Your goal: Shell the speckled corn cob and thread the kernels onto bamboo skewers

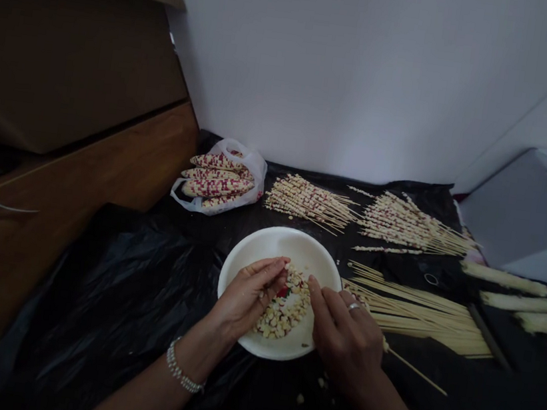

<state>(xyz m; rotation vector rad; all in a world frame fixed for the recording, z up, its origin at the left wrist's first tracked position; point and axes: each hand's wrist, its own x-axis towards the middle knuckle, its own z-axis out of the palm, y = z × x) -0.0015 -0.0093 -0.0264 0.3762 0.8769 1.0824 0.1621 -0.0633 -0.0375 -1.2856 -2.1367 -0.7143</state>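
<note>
i see my left hand [252,294] and right hand [346,332], fingers bent, partly hiding a round white bowl [253,249] of pale kernels [273,327]; whether either grips anything, i can't tell.

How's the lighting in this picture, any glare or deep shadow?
Head view: dim overall, with a soft bright patch low on the plain white wall; head view: faint sheen on the crinkled black plastic sheet; head view: deep shadow over the large brown cardboard box.

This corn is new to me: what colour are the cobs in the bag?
The cobs are cream, speckled with purplish red; the head view shows it.
</note>
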